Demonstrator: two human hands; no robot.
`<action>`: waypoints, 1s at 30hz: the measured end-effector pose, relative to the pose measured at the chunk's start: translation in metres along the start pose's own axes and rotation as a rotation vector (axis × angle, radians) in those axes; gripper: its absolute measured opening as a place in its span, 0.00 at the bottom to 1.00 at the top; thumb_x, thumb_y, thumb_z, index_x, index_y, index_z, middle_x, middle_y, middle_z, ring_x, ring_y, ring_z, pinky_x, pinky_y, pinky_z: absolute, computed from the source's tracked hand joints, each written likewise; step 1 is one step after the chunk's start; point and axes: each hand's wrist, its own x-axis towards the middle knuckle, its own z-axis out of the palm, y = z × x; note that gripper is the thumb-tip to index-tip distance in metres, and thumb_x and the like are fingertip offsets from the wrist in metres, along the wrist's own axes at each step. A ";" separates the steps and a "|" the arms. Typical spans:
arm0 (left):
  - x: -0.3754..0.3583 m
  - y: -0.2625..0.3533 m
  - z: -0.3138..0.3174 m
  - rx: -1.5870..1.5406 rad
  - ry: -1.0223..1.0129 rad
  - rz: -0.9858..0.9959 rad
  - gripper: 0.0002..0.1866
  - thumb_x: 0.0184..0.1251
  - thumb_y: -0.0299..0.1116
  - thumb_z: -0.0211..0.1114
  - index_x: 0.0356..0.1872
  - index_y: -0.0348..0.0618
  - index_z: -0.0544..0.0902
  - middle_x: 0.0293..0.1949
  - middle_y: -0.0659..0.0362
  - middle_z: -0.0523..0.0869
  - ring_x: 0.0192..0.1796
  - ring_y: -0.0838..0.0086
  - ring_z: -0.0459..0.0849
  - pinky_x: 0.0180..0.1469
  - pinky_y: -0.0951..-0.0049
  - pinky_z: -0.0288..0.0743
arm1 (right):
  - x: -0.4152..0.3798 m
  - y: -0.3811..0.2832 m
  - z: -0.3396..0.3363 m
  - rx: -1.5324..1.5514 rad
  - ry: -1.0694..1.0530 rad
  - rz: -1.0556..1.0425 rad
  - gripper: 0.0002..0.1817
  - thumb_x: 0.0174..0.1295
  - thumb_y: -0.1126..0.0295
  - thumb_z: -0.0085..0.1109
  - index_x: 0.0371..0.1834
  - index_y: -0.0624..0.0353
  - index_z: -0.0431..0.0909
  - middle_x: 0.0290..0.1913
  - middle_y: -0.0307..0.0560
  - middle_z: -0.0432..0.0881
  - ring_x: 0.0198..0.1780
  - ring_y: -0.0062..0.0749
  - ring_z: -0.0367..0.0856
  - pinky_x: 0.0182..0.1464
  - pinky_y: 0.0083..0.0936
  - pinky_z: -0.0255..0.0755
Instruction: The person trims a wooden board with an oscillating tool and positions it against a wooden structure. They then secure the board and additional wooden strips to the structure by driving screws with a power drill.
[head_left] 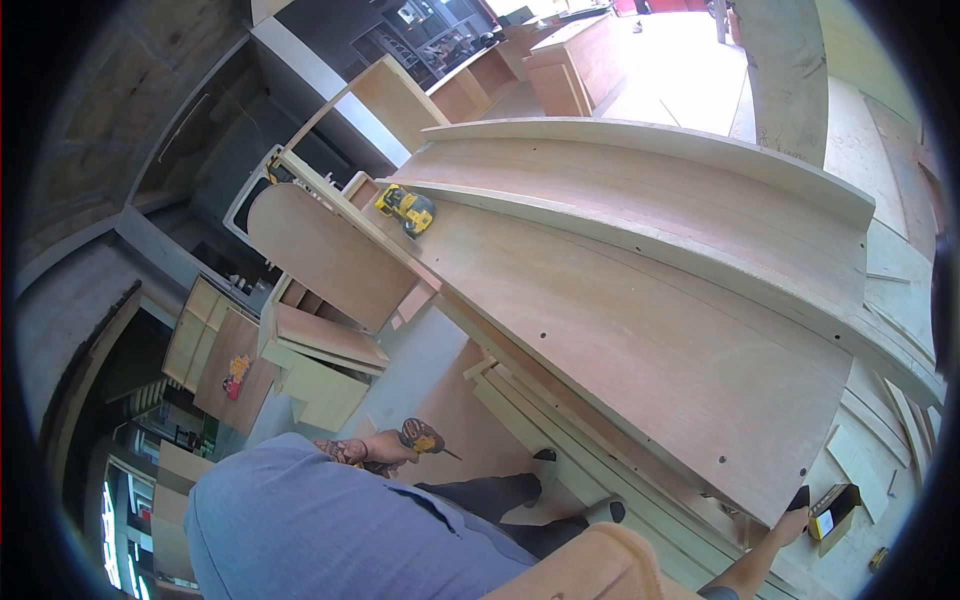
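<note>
At the lower left, my left hand (388, 449) is wrapped round a yellow and black cordless drill (424, 437), its bit pointing to the right over the floor. My right hand (793, 524) is at the lower right, by the near corner of a long wooden panel (640, 345). Close beside that hand is a black and yellow cardboard box (833, 518) with its flap up; its contents are too small to tell. The fingers of this hand are mostly hidden, and a dark shape lies against them. Several dark holes dot the panel.
A second yellow power tool (405, 208) rests on the panel's far end. A raised board (640, 240) runs along it. Several long strips (560, 430) lie underneath, near my feet. Cabinet pieces (320, 370) stand at the left, and loose boards (865, 460) at the right.
</note>
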 end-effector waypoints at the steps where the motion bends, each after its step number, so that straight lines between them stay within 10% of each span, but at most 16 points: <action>1: 0.000 0.002 0.000 0.030 -0.010 0.015 0.17 0.67 0.44 0.76 0.29 0.41 0.85 0.23 0.61 0.82 0.23 0.73 0.83 0.28 0.60 0.89 | -0.001 -0.003 -0.001 0.002 0.002 -0.001 0.12 0.79 0.69 0.51 0.51 0.63 0.82 0.51 0.65 0.89 0.54 0.65 0.89 0.53 0.55 0.83; 12: -0.008 0.020 -0.002 0.064 -0.035 0.092 0.17 0.67 0.44 0.77 0.30 0.40 0.86 0.23 0.61 0.83 0.23 0.74 0.83 0.28 0.63 0.88 | -0.025 -0.021 -0.069 0.609 0.220 0.354 0.20 0.73 0.54 0.64 0.47 0.63 0.80 0.40 0.57 0.90 0.42 0.49 0.91 0.51 0.45 0.82; 17: -0.017 0.044 0.002 0.147 0.003 0.361 0.24 0.66 0.46 0.79 0.52 0.37 0.87 0.37 0.52 0.93 0.32 0.67 0.92 0.42 0.63 0.91 | -0.137 -0.032 -0.059 1.039 0.314 0.597 0.20 0.73 0.57 0.67 0.47 0.67 0.81 0.36 0.49 0.89 0.39 0.36 0.88 0.43 0.38 0.82; 18: -0.014 0.050 0.004 0.140 -0.007 0.380 0.24 0.66 0.46 0.79 0.52 0.37 0.87 0.37 0.52 0.93 0.32 0.67 0.92 0.42 0.63 0.91 | -0.176 -0.046 -0.058 1.244 0.282 0.679 0.15 0.71 0.72 0.62 0.55 0.72 0.81 0.37 0.49 0.89 0.39 0.33 0.88 0.42 0.31 0.83; 20: -0.011 0.061 0.011 0.258 0.070 0.768 0.31 0.65 0.49 0.81 0.60 0.37 0.84 0.44 0.50 0.95 0.43 0.61 0.94 0.54 0.62 0.89 | -0.261 -0.050 -0.027 1.516 0.022 0.732 0.18 0.75 0.70 0.63 0.61 0.71 0.80 0.49 0.53 0.88 0.48 0.37 0.88 0.55 0.33 0.87; 26: -0.081 0.151 0.006 0.307 -0.222 0.936 0.24 0.67 0.44 0.82 0.57 0.39 0.87 0.45 0.52 0.95 0.46 0.64 0.93 0.54 0.63 0.84 | -0.456 -0.203 -0.061 2.308 -0.930 0.594 0.14 0.74 0.67 0.72 0.54 0.64 0.84 0.52 0.51 0.91 0.53 0.38 0.91 0.62 0.34 0.90; 30: -0.066 0.162 -0.003 0.209 -0.372 1.163 0.19 0.71 0.41 0.81 0.54 0.41 0.89 0.44 0.57 0.96 0.40 0.75 0.90 0.48 0.67 0.84 | -0.445 -0.307 -0.168 2.075 -0.871 0.910 0.11 0.81 0.69 0.64 0.54 0.68 0.83 0.53 0.54 0.91 0.56 0.42 0.92 0.68 0.38 0.89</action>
